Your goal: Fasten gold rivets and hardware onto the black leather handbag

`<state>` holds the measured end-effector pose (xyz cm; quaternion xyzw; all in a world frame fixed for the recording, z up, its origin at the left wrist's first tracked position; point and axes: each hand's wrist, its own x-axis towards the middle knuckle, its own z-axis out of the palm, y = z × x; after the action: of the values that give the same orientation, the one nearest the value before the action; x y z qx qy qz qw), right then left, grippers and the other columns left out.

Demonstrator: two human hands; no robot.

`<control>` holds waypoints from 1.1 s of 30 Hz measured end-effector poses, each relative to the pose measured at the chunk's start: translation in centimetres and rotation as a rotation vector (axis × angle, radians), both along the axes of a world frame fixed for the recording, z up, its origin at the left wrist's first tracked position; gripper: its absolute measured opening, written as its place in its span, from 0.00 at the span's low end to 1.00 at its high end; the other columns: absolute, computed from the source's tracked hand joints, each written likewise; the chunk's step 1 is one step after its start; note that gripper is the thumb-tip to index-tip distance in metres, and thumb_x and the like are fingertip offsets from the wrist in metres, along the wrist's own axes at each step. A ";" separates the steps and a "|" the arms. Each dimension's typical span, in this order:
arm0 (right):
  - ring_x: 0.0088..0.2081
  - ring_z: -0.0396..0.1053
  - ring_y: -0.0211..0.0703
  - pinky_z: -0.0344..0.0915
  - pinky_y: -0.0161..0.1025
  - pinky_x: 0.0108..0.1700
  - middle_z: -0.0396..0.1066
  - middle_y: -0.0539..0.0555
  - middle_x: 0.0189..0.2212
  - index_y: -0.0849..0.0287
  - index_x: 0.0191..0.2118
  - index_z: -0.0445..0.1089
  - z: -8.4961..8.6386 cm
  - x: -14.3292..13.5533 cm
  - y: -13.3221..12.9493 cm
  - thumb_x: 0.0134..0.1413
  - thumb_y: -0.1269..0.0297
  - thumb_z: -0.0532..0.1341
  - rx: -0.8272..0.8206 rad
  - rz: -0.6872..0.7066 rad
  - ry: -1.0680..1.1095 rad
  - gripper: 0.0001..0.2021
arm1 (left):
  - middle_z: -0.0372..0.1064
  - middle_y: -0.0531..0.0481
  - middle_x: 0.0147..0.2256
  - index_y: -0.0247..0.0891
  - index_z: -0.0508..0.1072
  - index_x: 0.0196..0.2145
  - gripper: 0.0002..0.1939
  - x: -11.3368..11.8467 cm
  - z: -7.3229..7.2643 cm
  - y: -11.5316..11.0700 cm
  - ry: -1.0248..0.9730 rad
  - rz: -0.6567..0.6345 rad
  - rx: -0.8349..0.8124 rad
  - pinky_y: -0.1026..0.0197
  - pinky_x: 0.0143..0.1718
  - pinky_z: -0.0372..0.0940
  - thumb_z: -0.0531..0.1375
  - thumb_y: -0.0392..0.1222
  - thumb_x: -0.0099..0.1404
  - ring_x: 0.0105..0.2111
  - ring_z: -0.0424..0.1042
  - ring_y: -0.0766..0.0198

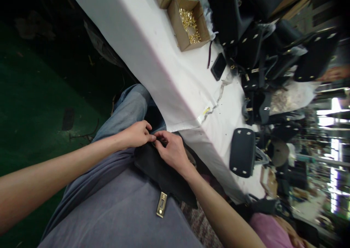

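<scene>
A black leather-like handbag [164,173] lies across my lap, partly hidden by my right hand. From its near edge sticks out a gold metal clasp plate [162,204] with a slot in it. At the bag's far end my right hand [173,151] is closed, with thumb and forefinger curled at the bag's edge. My left hand [138,134] meets it there, fingertips pinched together close to the right fingertips. Whatever small piece lies between the left fingertips is too small to make out.
A white-covered table [177,84] runs diagonally past my knees. On it are cardboard boxes of small gold hardware [190,27], a dark phone [218,66] and an upright black bag [242,152]. Several more black bags [253,47] are piled along the far side. A person in pink [269,229] sits lower right.
</scene>
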<state>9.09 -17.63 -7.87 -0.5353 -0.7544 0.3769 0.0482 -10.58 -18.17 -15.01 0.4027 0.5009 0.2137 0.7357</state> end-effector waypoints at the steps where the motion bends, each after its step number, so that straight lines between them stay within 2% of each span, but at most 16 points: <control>1: 0.41 0.81 0.47 0.74 0.41 0.46 0.84 0.53 0.41 0.53 0.47 0.80 0.1 0.0 -0.2 0.69 0.67 0.64 0.001 -0.014 0.001 0.07 | 0.84 0.47 0.34 0.36 0.70 0.54 0.25 -0.1 0.2 0.1 -0.016 -0.005 -0.015 0.58 0.31 0.64 0.69 0.50 0.64 0.33 0.80 0.55; 8: 0.46 0.81 0.52 0.75 0.45 0.50 0.83 0.56 0.45 0.53 0.51 0.78 0.2 -0.4 -1.1 0.68 0.70 0.63 0.080 0.005 -0.087 0.10 | 0.83 0.48 0.33 0.36 0.72 0.52 0.24 -0.2 0.7 0.1 -0.018 -0.030 -0.003 0.58 0.32 0.66 0.69 0.47 0.62 0.36 0.81 0.53; 14: 0.47 0.81 0.52 0.75 0.45 0.51 0.83 0.56 0.47 0.53 0.53 0.76 0.1 -0.4 -0.9 0.65 0.71 0.64 0.074 0.021 -0.087 0.13 | 0.81 0.50 0.29 0.35 0.75 0.49 0.21 -0.2 1.4 0.1 -0.035 -0.002 -0.059 0.59 0.28 0.60 0.70 0.46 0.61 0.30 0.76 0.58; 20: 0.39 0.80 0.48 0.75 0.43 0.46 0.83 0.53 0.40 0.53 0.47 0.77 0.3 -0.5 -0.5 0.66 0.70 0.66 0.051 0.001 -0.062 0.07 | 0.78 0.50 0.28 0.34 0.76 0.49 0.21 -0.6 1.1 -0.2 -0.119 0.036 -0.127 0.61 0.28 0.61 0.71 0.47 0.62 0.29 0.73 0.61; 23: 0.41 0.81 0.46 0.76 0.42 0.47 0.83 0.53 0.42 0.54 0.49 0.77 0.4 -0.3 -0.4 0.66 0.70 0.66 0.019 -0.030 0.007 0.09 | 0.80 0.48 0.31 0.34 0.77 0.50 0.22 -0.8 0.7 -0.5 -0.138 0.064 -0.148 0.60 0.31 0.66 0.71 0.49 0.62 0.32 0.76 0.59; 27: 0.45 0.82 0.45 0.78 0.41 0.51 0.83 0.53 0.46 0.54 0.54 0.76 0.6 0.3 -0.3 0.65 0.69 0.68 -0.106 -0.085 0.082 0.13 | 0.83 0.44 0.36 0.35 0.77 0.50 0.22 -1.0 0.5 -0.8 -0.152 0.088 -0.169 0.58 0.37 0.73 0.72 0.50 0.64 0.39 0.81 0.55; 30: 0.39 0.82 0.45 0.78 0.40 0.44 0.84 0.52 0.40 0.55 0.49 0.77 0.8 0.5 -0.2 0.61 0.68 0.71 -0.122 -0.149 0.027 0.11 | 0.83 0.42 0.39 0.35 0.78 0.48 0.20 -1.1 0.7 -1.0 -0.210 0.087 -0.177 0.57 0.44 0.76 0.71 0.51 0.66 0.44 0.82 0.54; 33: 0.34 0.81 0.45 0.75 0.39 0.38 0.83 0.51 0.34 0.54 0.43 0.78 1.1 0.5 -0.3 0.62 0.66 0.70 -0.080 -0.151 -0.042 0.05 | 0.83 0.43 0.40 0.36 0.79 0.48 0.19 -1.4 0.7 -1.2 -0.197 0.070 -0.132 0.56 0.46 0.75 0.71 0.52 0.66 0.44 0.82 0.54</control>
<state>9.55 -17.89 -6.81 -0.5999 -0.6971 0.3907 0.0390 -11.94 -19.42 -14.28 0.3125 0.4528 0.2443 0.7985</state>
